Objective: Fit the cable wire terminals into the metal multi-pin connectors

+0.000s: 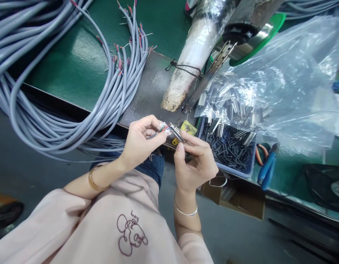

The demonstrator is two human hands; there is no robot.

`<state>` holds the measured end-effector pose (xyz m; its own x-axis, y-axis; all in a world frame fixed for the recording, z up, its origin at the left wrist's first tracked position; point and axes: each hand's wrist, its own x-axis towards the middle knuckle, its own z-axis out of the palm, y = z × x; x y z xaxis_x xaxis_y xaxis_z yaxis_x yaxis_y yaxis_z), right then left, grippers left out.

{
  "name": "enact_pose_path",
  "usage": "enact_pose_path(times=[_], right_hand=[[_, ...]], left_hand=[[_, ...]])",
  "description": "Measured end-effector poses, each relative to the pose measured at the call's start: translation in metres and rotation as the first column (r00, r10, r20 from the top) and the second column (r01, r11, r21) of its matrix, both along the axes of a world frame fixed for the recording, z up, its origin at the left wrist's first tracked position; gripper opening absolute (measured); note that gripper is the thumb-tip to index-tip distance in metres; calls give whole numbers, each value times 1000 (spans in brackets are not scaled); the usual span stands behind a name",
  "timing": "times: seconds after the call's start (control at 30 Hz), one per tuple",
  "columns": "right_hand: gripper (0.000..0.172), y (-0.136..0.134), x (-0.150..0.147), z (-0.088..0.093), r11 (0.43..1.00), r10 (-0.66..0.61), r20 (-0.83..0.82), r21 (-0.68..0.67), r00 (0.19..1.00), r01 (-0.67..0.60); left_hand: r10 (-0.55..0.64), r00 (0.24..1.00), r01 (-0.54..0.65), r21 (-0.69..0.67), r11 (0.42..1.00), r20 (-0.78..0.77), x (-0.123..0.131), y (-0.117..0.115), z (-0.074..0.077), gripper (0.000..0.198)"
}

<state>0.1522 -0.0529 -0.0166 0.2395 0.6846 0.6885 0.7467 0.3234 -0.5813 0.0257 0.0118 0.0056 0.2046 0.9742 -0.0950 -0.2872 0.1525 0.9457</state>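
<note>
My left hand [143, 141] pinches the end of a grey cable, its thin coloured wires [165, 128] poking out past the fingertips. Between thumb and fingers, my right hand [195, 157] grips a small metal multi-pin connector [176, 132]. The wires meet the pin side of the connector, though I cannot tell which are joined to it. Just above hangs a soldering iron [197, 90], its tip close to the connector, with a thin strand of solder wire [187, 119] beside it. A yellow tag [189, 127] lies behind my right fingertips.
Bundled grey cables [109, 99] with stripped ends cover the left. A wrapped suction tube [183, 69] reaches down at centre. To the right are a blue tray [252, 170] of black sleeves, a plastic bag [293, 84] of connectors, blue-handled pliers [268, 168] and a cardboard box [241, 203] below.
</note>
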Motion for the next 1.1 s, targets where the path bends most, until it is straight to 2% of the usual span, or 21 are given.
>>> enact_pose_path(times=[0.27, 0.57, 0.9, 1.1], right_hand=[[15, 3, 0, -2, 999, -18, 40, 31, 999, 17], [16, 9, 2, 5, 996, -35, 120, 80, 992, 26], [16, 10, 2, 4, 997, -12, 79, 74, 997, 6], [17, 11, 3, 5, 996, -28, 118, 89, 993, 18]], left_hand=[[15, 999, -12, 53, 999, -50, 3, 3, 1, 16], [34, 997, -28, 82, 996, -74, 5, 5, 6, 16], [23, 997, -17, 92, 996, -68, 4, 6, 3, 17], [25, 996, -16, 106, 994, -87, 5, 5, 5, 17]])
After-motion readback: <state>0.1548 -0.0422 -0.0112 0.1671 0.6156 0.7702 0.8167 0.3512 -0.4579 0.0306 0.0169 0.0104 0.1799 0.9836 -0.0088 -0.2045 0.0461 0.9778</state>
